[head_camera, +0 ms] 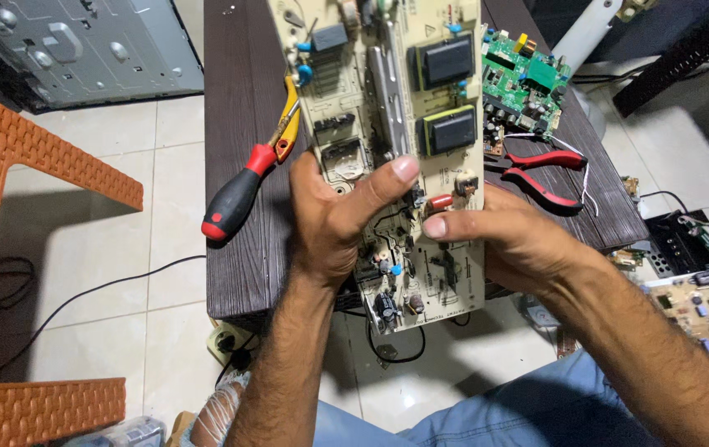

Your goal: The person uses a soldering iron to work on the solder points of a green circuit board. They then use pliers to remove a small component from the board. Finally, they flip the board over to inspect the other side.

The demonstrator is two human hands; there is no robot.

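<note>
The board's (388, 124) top is cut off by the frame, and its lower left edge is hidden behind the left hand (334, 219). The beige board, studded with black transformers and capacitors, is held over the dark table (234, 165), clasped by the left hand and pinched at its right edge by the right hand (508, 240)

Three circuit boards (388, 108), one screwdriver (238, 194)
</note>
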